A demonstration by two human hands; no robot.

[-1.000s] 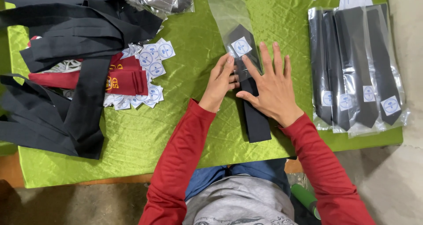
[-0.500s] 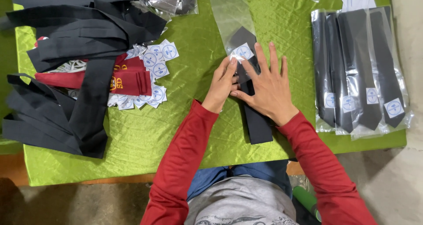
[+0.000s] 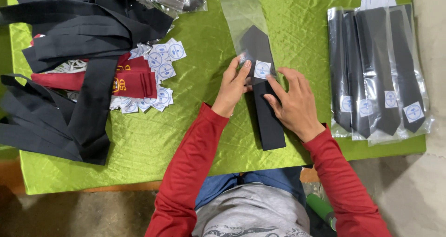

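The left hand point(image 3: 232, 86) pinches the clear sleeve point(image 3: 241, 14) (fingers closed on its edge). The right hand point(image 3: 292, 102) presses the black tie point(image 3: 267, 116) with open fingers on the green tabletop point(image 3: 195, 125).

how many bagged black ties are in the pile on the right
4 show, side by side at the cloth's right edge: first, second, third, fourth. They overlap, so more may be hidden beneath.

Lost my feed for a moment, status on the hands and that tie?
Left hand pinching clear sleeve edge by the square label. Right hand pressing flat on black tie, which is partly inside sleeve. Nothing blocking; bagged ties lie apart at right.
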